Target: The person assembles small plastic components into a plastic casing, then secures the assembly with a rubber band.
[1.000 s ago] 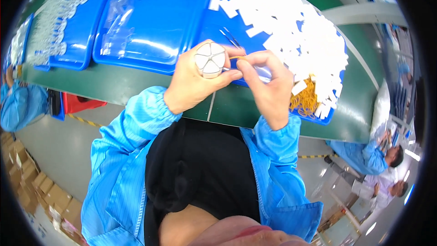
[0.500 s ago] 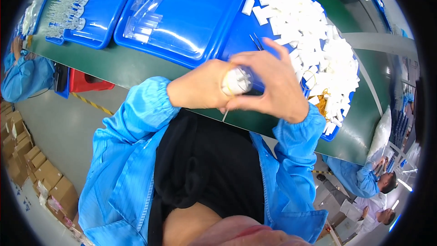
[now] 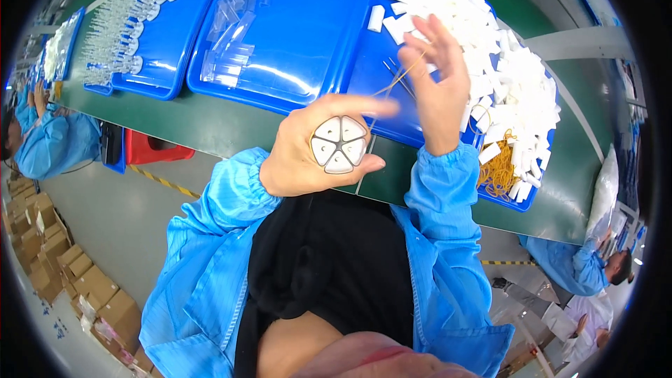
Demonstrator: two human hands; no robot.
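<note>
L hand (image 3: 295, 141) w/ fingers gripping white bundle (image 3: 339, 144) over counter (image 3: 224, 126) edge, segmented round end facing viewer, long axis approx. along line of sight; R hand (image 3: 442, 87) fingers spread, band (image 3: 406, 74) stretched btwn hands.

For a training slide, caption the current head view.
Left hand holds a round bundle of white wedges; a yellow band runs from the right hand toward it, above a blue tray.
</note>
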